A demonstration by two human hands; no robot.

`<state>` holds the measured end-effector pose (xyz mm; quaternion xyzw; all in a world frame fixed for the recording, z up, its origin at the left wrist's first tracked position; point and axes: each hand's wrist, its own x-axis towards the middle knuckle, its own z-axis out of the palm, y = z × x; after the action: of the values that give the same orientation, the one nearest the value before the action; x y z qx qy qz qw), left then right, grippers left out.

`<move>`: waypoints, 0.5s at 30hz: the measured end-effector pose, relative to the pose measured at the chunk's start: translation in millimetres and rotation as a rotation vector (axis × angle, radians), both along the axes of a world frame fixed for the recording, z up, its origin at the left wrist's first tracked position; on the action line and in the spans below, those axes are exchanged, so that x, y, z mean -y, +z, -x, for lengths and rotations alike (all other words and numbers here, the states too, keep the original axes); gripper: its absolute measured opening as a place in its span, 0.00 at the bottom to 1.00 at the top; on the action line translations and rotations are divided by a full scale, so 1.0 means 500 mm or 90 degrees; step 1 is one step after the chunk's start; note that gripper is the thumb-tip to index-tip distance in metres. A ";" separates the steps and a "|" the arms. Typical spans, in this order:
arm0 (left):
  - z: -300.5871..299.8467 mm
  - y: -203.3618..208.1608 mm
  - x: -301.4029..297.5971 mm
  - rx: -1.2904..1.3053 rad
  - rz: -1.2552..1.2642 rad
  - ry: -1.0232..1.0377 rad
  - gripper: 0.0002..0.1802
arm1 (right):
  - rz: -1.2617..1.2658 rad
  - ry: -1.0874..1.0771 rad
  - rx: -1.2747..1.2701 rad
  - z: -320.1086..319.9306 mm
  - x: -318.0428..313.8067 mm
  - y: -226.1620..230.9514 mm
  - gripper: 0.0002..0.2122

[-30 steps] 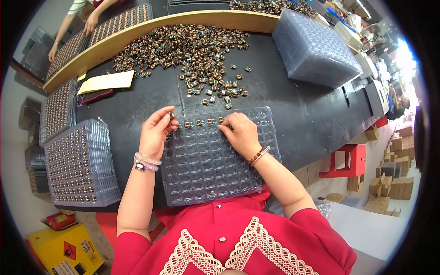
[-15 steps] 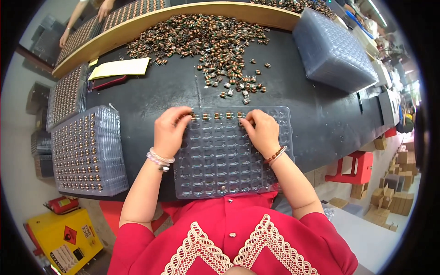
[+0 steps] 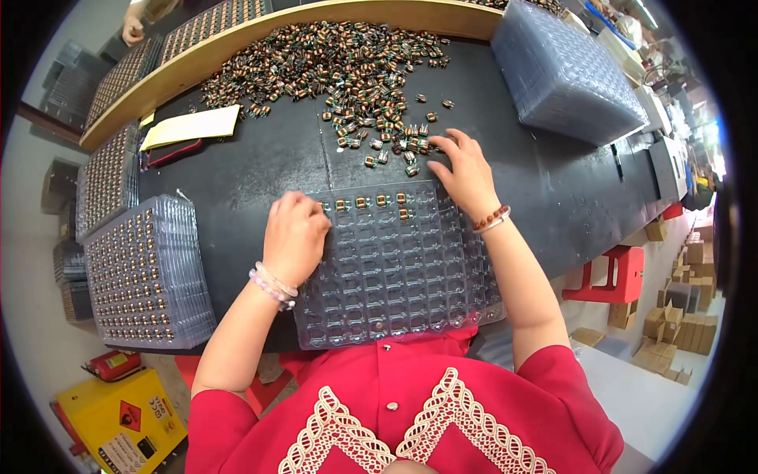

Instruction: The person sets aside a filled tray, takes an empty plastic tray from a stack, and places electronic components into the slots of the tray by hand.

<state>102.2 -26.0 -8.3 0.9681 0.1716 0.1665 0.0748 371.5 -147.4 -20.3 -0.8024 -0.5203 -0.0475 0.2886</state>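
Observation:
A clear plastic blister tray (image 3: 379,276) lies before me, its small pockets in rows. Several copper-wound coils (image 3: 361,202) with wire leads sit in the far row, and a single one (image 3: 405,214) in the second row. My left hand (image 3: 295,233) rests at the tray's far left corner, fingers curled together beside the leftmost coil; what they pinch, if anything, is hidden. Beyond the tray's far edge, my right hand (image 3: 467,172) has thumb and fingers apart, its fingertips at the near edge of the loose coils (image 3: 414,142).
A large heap of coils (image 3: 316,63) spreads along a wooden rail (image 3: 237,43). Filled trays (image 3: 146,268) are stacked at left; stacked clear trays (image 3: 564,75) stand at far right. Yellow paper (image 3: 189,128) lies at far left. Behind the rail, another person's hand (image 3: 133,31) shows.
My right hand has left the tray and moved away to the loose coils. A coil now shows in the second row. My left hand's fingers have curled in at the corner.

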 end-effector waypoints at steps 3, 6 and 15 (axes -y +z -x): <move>-0.082 0.020 -0.033 0.014 0.142 0.069 0.05 | 0.075 0.032 0.033 -0.013 -0.024 -0.009 0.12; -0.175 -0.031 -0.078 0.149 0.134 0.019 0.06 | 0.115 0.067 -0.035 -0.001 -0.049 -0.018 0.12; -0.147 -0.023 -0.071 0.075 0.178 -0.022 0.05 | 0.137 0.058 -0.008 0.004 -0.048 -0.015 0.07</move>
<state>175.5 9.4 -19.6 0.9397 0.1713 0.1963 0.2217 369.5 -123.2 -27.6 -0.8047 -0.5563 0.0268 0.2057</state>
